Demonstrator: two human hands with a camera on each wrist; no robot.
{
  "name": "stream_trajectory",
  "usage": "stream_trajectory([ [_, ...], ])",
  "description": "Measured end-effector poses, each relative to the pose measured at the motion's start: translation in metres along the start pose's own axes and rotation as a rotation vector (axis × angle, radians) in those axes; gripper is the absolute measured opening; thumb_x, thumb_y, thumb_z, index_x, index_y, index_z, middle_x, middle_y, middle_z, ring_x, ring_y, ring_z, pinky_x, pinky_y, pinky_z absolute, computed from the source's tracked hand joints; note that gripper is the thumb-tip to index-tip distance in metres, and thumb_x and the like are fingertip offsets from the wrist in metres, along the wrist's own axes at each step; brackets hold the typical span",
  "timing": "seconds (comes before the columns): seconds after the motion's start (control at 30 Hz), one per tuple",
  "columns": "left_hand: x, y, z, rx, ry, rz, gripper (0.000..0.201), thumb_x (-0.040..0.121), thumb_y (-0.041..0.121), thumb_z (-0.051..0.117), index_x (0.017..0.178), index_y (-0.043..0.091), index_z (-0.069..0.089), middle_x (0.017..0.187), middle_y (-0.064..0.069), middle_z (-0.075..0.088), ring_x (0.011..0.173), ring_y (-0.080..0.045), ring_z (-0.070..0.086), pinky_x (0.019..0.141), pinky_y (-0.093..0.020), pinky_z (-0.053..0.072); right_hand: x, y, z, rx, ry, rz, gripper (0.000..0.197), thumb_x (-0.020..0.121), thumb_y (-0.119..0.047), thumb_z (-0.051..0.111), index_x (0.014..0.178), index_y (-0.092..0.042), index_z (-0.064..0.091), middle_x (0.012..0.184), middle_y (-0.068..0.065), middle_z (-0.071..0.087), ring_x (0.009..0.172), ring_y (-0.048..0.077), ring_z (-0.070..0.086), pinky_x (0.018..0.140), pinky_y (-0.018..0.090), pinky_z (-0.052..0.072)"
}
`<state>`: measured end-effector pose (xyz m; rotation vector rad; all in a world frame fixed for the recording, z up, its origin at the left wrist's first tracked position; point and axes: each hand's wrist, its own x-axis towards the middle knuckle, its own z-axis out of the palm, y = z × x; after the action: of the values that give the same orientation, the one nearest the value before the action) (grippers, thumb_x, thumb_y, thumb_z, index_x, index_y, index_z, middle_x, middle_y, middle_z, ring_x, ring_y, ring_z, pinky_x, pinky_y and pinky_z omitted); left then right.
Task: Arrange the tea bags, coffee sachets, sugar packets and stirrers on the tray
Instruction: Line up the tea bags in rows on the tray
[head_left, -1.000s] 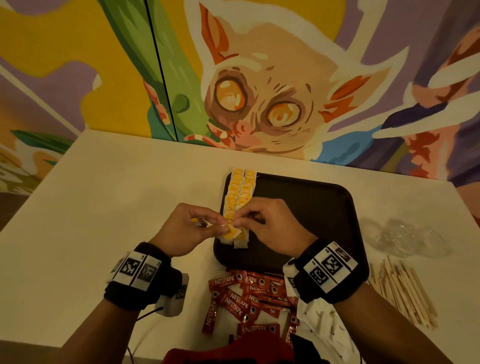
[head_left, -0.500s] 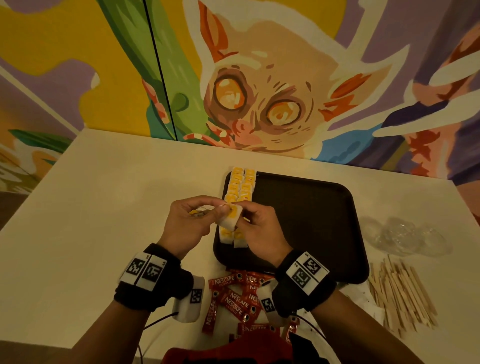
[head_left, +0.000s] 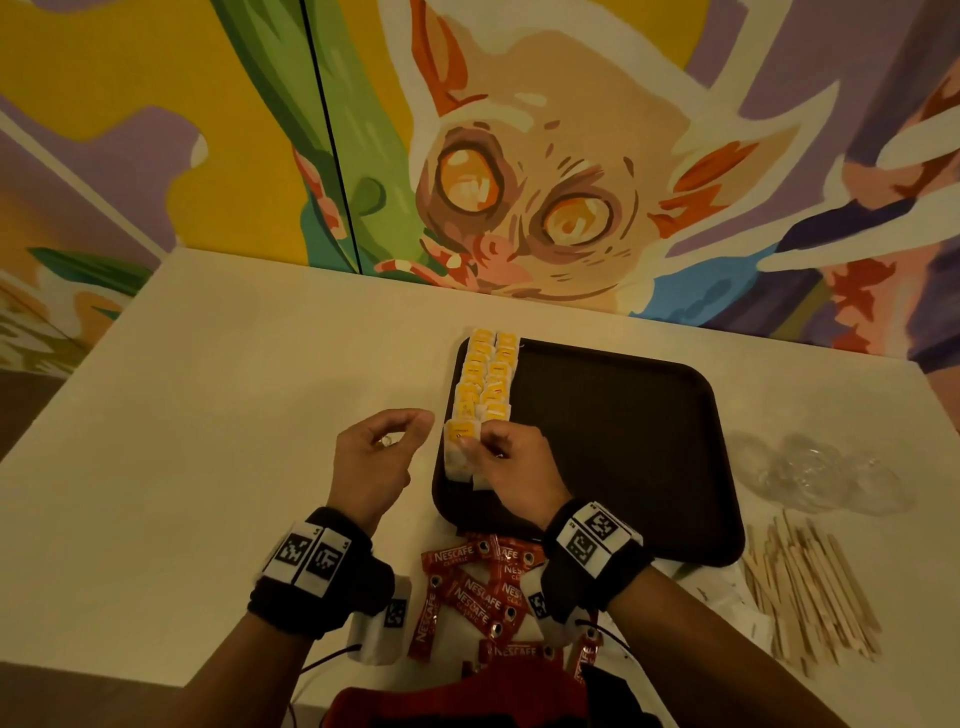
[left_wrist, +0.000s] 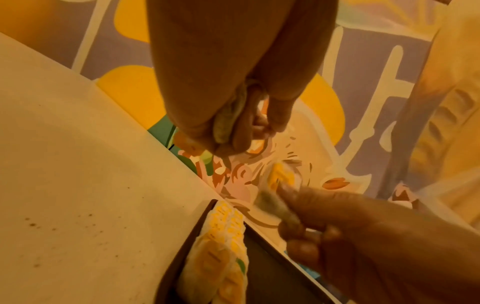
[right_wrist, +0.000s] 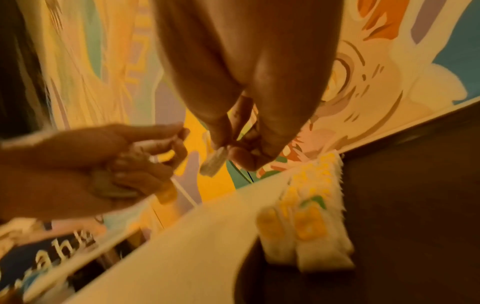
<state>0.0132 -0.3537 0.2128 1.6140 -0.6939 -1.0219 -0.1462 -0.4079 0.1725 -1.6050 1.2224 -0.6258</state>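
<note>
So my hands have split apart since half a second ago: the right hand (head_left: 511, 462) has carried the tea bag (head_left: 464, 432) down to the near end of the two rows of tea bags (head_left: 487, 376) along the tray (head_left: 623, 441) left edge, pinching it at its tag end so it drops in line. My left hand (head_left: 375, 457) hovers over the worktop (head_left: 182, 415), fingers curled round what looks like another bag. Coffee sachets (head_left: 467, 592) and stirrers (head_left: 810, 582) wait off the tray, near me.
</note>
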Motion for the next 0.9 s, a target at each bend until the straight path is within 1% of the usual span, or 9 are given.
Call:
stream_trajectory([
  [0.1, 0.000, -0.006, -0.007, 0.066, -0.025, -0.051, 0.008, 0.087, 0.029, 0.070, 0.091, 0.023, 0.074, 0.089, 0.008, 0.068, 0.052, -0.010, 0.042, 0.045, -0.024, 0.041, 0.002, 0.016, 0.005, -0.130, -0.035, 0.072, 0.019, 0.095, -0.029, 0.063, 0.101, -0.014, 0.074, 0.099, 0.000, 0.073, 0.093, 0.012, 0.067, 0.085, 0.027, 0.053],
  [0.23, -0.005, -0.010, -0.013, 0.078, -0.092, -0.088, 0.011, 0.092, 0.023, 0.064, 0.092, 0.019, 0.074, 0.084, 0.002, 0.066, 0.045, -0.004, 0.042, 0.043, -0.024, 0.036, 0.008, 0.036, 0.020, -0.302, -0.102, 0.175, 0.016, 0.095, -0.031, 0.061, 0.102, -0.021, 0.072, 0.105, 0.004, 0.069, 0.102, 0.021, 0.062, 0.086, 0.029, 0.052],
  [0.33, -0.008, -0.012, -0.017, 0.095, -0.116, -0.101, 0.013, 0.093, 0.024, 0.062, 0.093, 0.019, 0.074, 0.084, -0.002, 0.065, 0.044, -0.004, 0.041, 0.044, -0.025, 0.036, 0.010, 0.036, 0.027, -0.375, -0.149, 0.248, 0.023, 0.098, -0.029, 0.056, 0.116, -0.023, 0.068, 0.122, 0.008, 0.057, 0.100, 0.018, 0.052, 0.086, 0.022, 0.043],
  [0.43, -0.010, -0.013, -0.019, 0.095, -0.130, -0.116, 0.014, 0.093, 0.025, 0.060, 0.094, 0.019, 0.074, 0.086, -0.004, 0.065, 0.044, -0.005, 0.040, 0.044, -0.024, 0.035, 0.011, 0.031, 0.029, -0.396, -0.167, 0.301, 0.028, 0.099, -0.027, 0.055, 0.125, -0.020, 0.063, 0.129, 0.012, 0.047, 0.105, 0.023, 0.051, 0.093, 0.026, 0.043],
  [0.6, -0.012, -0.008, -0.020, -0.077, -0.190, -0.197, 0.032, 0.099, 0.035, 0.048, 0.094, 0.015, 0.073, 0.082, -0.002, 0.061, 0.049, -0.014, 0.027, 0.045, -0.024, 0.024, 0.011, 0.027, 0.029, -0.441, -0.171, 0.226, 0.030, 0.097, -0.024, 0.058, 0.126, -0.018, 0.062, 0.127, 0.008, 0.053, 0.106, 0.019, 0.052, 0.082, 0.021, 0.041],
  [0.67, -0.012, -0.004, -0.020, -0.160, -0.225, -0.244, 0.044, 0.101, 0.043, 0.039, 0.098, 0.013, 0.071, 0.082, -0.003, 0.064, 0.049, -0.015, 0.026, 0.046, -0.024, 0.022, 0.010, 0.028, 0.028, -0.443, -0.125, 0.191, 0.029, 0.096, -0.017, 0.059, 0.125, -0.018, 0.064, 0.124, 0.006, 0.056, 0.104, 0.017, 0.056, 0.079, 0.019, 0.045],
  [0.77, -0.010, 0.002, -0.021, -0.212, -0.262, -0.282, 0.052, 0.100, 0.051, 0.033, 0.105, 0.015, 0.070, 0.085, -0.005, 0.068, 0.047, -0.013, 0.031, 0.048, -0.025, 0.022, 0.011, 0.034, 0.023, -0.411, -0.071, 0.138, 0.028, 0.091, -0.007, 0.062, 0.117, -0.018, 0.067, 0.120, 0.004, 0.061, 0.097, 0.014, 0.062, 0.082, 0.020, 0.054],
  [0.83, -0.009, 0.006, -0.019, -0.227, -0.277, -0.297, 0.054, 0.100, 0.053, 0.030, 0.107, 0.017, 0.069, 0.087, -0.008, 0.069, 0.047, -0.013, 0.032, 0.049, -0.025, 0.022, 0.012, 0.035, 0.019, -0.396, -0.037, 0.084, 0.022, 0.090, -0.010, 0.066, 0.110, -0.019, 0.069, 0.111, -0.001, 0.064, 0.091, 0.007, 0.060, 0.075, 0.010, 0.050],
  [0.9, -0.009, 0.010, -0.018, -0.234, -0.292, -0.303, 0.056, 0.099, 0.056, 0.028, 0.110, 0.019, 0.069, 0.090, -0.010, 0.069, 0.048, -0.014, 0.033, 0.050, -0.025, 0.023, 0.010, 0.030, 0.013, -0.345, 0.021, 0.039, 0.016, 0.090, -0.016, 0.068, 0.105, -0.019, 0.070, 0.105, -0.004, 0.064, 0.088, 0.003, 0.060, 0.069, 0.008, 0.047],
])
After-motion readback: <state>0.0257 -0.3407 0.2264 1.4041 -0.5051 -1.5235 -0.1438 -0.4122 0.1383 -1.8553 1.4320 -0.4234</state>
